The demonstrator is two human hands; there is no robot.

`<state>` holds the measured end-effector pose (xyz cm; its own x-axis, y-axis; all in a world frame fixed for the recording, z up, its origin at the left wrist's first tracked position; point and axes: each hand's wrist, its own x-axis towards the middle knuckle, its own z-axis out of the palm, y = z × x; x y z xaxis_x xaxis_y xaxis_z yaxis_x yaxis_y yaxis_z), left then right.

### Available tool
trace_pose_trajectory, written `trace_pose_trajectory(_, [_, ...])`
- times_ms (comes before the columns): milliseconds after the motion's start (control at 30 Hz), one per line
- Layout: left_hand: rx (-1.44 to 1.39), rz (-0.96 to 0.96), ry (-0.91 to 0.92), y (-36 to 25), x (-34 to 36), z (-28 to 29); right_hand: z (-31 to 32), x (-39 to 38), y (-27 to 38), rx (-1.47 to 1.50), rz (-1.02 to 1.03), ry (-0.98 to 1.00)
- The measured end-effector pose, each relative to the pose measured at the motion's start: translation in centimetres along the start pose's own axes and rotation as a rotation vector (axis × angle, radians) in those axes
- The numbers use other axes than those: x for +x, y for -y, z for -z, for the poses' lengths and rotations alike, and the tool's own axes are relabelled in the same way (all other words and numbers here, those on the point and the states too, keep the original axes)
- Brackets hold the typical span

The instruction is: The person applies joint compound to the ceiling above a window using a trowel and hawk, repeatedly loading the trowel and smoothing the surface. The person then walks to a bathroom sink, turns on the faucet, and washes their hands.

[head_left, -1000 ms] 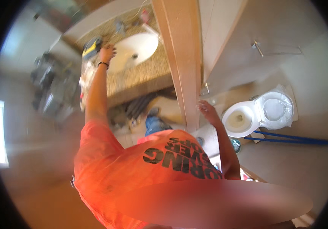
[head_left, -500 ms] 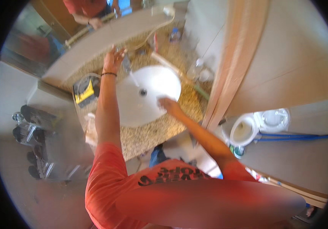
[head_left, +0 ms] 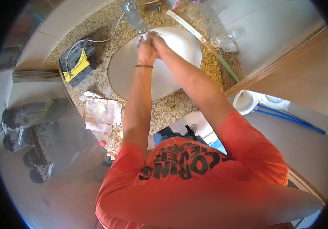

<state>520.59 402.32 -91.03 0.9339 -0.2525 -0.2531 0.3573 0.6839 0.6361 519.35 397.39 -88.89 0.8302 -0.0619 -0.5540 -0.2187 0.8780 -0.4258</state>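
Observation:
My left hand [head_left: 146, 52] and my right hand [head_left: 158, 43] are pressed against each other over the white oval sink [head_left: 124, 74]. They meet right at the spout of the metal faucet [head_left: 135, 18], where a whitish patch, probably running water, shows by the fingers. Neither hand shows a held object. Most of the fingers are curled inward and hidden between the hands, so their exact pose is unclear. A dark band [head_left: 144, 66] circles my left wrist.
The sink sits in a speckled stone counter [head_left: 167, 100]. Left of it lie a black-and-yellow packet [head_left: 79, 63], a white cable [head_left: 105, 40] and an opened carton [head_left: 102, 113]. A long strip [head_left: 190, 28] and a clear bottle [head_left: 225, 39] are on the right, near a wooden frame [head_left: 286, 57].
My left hand has come from beside the faucet to below its spout. My right hand has moved up from the basin's right side to join it. The view has shifted.

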Motion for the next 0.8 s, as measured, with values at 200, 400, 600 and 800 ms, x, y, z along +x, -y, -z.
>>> trace_pose_trajectory(200, [1.391,-0.246,-0.020,-3.9,-2.1,-0.5,0.8,1.4,-2.1,0.064,0.133,-0.206])
trace_pose_trajectory(400, [0.103,0.213,0.043,-1.8,-0.7,1.7,0.1,2.5,-0.7,-0.191,0.253,-0.287])
trace_pose_trajectory(600, [0.438,-0.038,0.070,-1.6,0.8,3.5,-1.8,1.0,-1.7,-0.124,0.259,-0.278])
trace_pose_trajectory(800, [0.291,0.050,0.065,0.9,-3.4,2.7,1.4,1.1,0.5,-0.033,0.217,-0.055])
